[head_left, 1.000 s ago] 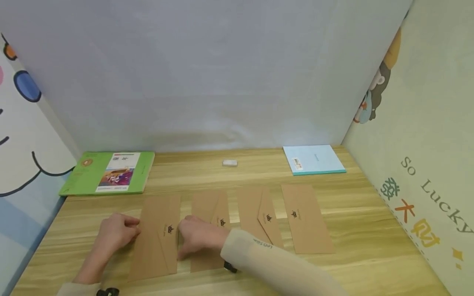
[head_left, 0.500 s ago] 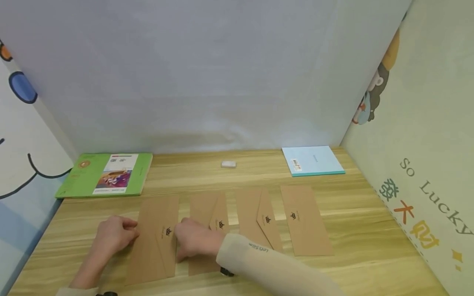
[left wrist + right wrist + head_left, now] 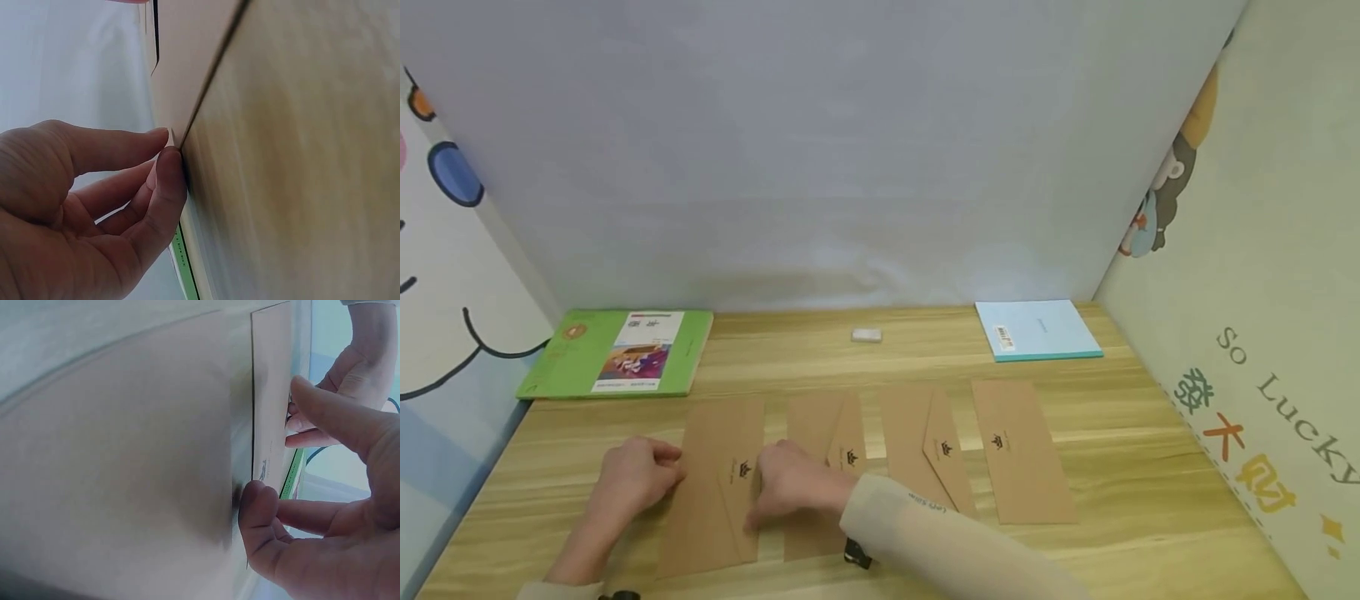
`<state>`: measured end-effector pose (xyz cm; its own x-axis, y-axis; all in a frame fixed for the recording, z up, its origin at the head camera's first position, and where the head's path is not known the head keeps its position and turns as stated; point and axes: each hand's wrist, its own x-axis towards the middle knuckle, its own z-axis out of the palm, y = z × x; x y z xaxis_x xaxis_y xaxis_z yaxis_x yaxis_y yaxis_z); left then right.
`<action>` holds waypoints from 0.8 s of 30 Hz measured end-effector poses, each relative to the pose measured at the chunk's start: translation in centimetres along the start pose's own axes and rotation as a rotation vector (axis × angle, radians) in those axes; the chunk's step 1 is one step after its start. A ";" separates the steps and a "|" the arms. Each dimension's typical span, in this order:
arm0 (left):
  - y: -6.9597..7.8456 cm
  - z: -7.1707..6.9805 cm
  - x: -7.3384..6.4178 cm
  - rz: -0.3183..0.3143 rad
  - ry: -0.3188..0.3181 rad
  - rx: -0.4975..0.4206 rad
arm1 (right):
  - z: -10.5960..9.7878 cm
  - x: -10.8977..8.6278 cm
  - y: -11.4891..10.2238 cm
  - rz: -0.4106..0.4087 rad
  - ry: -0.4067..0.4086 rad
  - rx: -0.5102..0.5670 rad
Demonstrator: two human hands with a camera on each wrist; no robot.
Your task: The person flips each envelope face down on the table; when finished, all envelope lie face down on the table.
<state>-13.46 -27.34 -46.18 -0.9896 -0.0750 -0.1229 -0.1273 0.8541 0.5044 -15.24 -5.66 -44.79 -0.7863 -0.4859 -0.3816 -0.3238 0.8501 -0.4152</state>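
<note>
Envelope (image 3: 703,492): lying flat on the table (image 3: 1112,467) between seven and eight o'clock. With left hand (image 3: 631,473), pinching its nine o'clock edge between nearly meeting tips. With right hand (image 3: 790,479), spreading thumb well apart from forefinger, now overlapping the three o'clock edge, unlike half a second ago.

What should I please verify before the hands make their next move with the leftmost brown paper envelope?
1. Left hand on edge of leftmost brown paper envelope: ok, thumb and finger appear to pinch it.
2. Right hand pinching opposite edge: not ok, thumb and index finger stand apart.
3. Gap to second brown paper envelope: ok, light wood-grain tabletop shows between.
4. Gap to green rectangular book: cannot tell, corners nearly meet.
5. Small white rectangular block away from hands: ok, it lies behind the envelopes.
</note>
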 end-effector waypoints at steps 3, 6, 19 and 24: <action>0.1 0.0 0.0 -0.003 -0.002 0.000 | -0.2 -0.1 -0.1 0.017 -0.001 0.028; 0.1 0.0 0.1 -0.001 -0.006 0.001 | -0.3 -0.1 0.0 0.007 -0.008 0.083; 0.0 0.1 0.1 -0.020 -0.002 -0.011 | -0.1 0.2 -0.2 0.033 0.005 0.086; 0.4 -0.3 0.5 -0.061 -0.014 -0.010 | 0.1 0.3 -0.3 -0.001 0.010 0.019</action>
<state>-14.04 -27.21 -45.83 -0.9789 -0.1198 -0.1653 -0.1883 0.8428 0.5042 -15.26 -6.07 -44.88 -0.7912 -0.4849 -0.3728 -0.3150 0.8455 -0.4313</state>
